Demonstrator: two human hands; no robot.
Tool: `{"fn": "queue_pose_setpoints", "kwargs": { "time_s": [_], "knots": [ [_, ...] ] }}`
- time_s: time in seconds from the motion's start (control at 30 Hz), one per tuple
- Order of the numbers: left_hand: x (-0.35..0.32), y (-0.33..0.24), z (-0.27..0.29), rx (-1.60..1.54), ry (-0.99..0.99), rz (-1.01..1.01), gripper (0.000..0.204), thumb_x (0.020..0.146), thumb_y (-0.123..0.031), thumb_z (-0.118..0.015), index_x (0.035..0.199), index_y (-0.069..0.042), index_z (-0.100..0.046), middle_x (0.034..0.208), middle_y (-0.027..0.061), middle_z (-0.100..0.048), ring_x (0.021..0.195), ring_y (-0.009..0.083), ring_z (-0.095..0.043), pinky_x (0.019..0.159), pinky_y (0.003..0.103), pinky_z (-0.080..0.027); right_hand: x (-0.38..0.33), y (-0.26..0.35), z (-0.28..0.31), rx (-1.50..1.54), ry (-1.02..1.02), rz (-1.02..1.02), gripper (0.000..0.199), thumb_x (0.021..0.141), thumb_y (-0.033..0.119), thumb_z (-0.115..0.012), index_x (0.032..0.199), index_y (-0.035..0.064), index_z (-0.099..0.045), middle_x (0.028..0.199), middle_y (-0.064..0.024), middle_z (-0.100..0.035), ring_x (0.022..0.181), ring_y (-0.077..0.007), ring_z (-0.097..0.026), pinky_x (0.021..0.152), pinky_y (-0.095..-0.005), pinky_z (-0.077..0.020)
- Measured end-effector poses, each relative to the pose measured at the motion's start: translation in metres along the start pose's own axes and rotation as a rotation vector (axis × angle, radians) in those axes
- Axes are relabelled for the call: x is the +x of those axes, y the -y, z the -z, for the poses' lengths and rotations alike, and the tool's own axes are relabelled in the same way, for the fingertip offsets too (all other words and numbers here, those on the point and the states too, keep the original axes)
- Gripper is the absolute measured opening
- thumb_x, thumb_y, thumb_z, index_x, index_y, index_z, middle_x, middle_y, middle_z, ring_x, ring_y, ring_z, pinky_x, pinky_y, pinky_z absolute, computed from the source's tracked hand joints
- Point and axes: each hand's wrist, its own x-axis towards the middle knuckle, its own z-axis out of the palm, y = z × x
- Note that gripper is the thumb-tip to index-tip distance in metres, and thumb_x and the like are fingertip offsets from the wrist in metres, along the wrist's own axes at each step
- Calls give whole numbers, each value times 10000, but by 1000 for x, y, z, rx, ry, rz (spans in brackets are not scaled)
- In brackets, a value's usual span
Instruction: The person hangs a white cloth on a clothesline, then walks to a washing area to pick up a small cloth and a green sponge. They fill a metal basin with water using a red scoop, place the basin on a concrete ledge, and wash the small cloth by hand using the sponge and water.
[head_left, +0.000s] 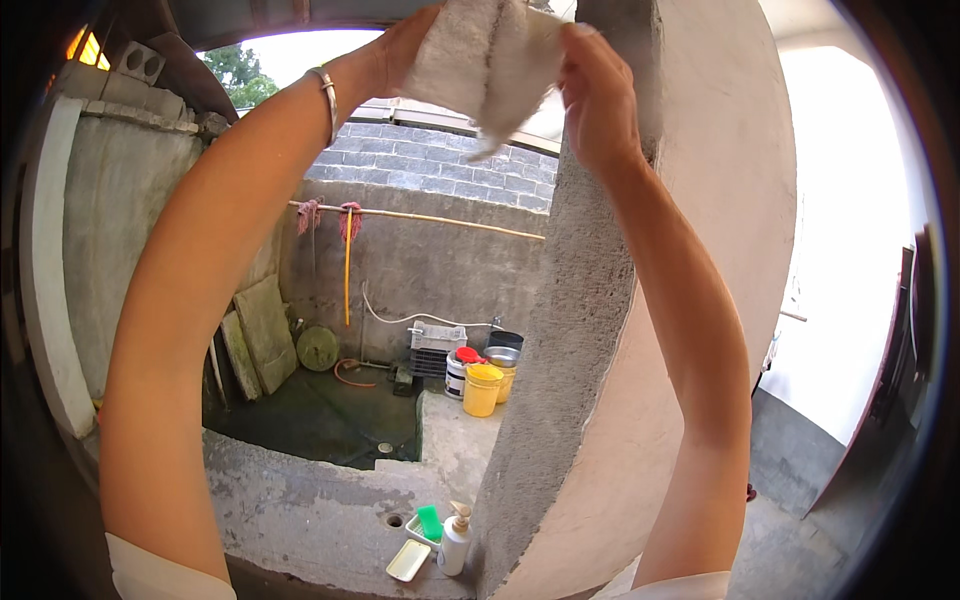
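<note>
Both my arms are raised, with a greyish-white cloth [465, 60] stretched between my hands at the top of the view. At the cloth's left edge is my left hand [398, 52], closed on it, its fingers mostly hidden behind the fabric. My right hand [604, 105] pinches the right side between thumb and fingers, close to a rough concrete pillar [560, 330]. A loose corner of the cloth hangs down between the hands and looks slightly blurred. The cloth's upper part runs out of view. A silver bangle [328, 105] circles my left wrist.
On the low concrete ledge [300, 490] stand a white pump bottle [454, 545], a soap dish [408, 561] and a green sponge [429, 522]. Beyond are a sunken wet basin [320, 420], yellow buckets [481, 392], a crate [435, 345] and a horizontal pole [430, 215] with mops.
</note>
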Motion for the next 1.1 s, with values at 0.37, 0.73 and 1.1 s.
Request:
{"fn": "queue_pose_setpoints", "kwargs": {
  "time_s": [0.37, 0.73, 1.1],
  "knots": [
    [-19, -17, -14, 398, -217, -37, 393, 867, -349, -512, 1092, -26, -515, 1048, 60, -580, 1038, 175, -528, 902, 284, -377, 28, -67, 41, -923, 58, 19, 161, 814, 137, -573, 885, 1, -622, 795, -145, -643, 670, -222, -596, 618, -343, -453],
    [-22, -24, 5, 648, -141, -314, 213, 920, -175, -487, 1109, -77, -494, 973, 13, -559, 900, 89, -517, 798, 212, -414, 35, -83, 37, -616, 172, -58, 198, 819, 89, -575, 958, -44, -621, 846, -104, -640, 719, -142, -567, 647, -279, -456],
    [-44, -37, 3, 824, -306, -267, 86, 879, -94, -512, 928, -90, -583, 912, -30, -560, 865, 67, -525, 771, 220, -435, 52, -96, 37, -892, -359, -244, 186, 785, 98, -576, 857, -55, -654, 816, -120, -656, 724, -149, -601, 611, -305, -474]
  ]
}}
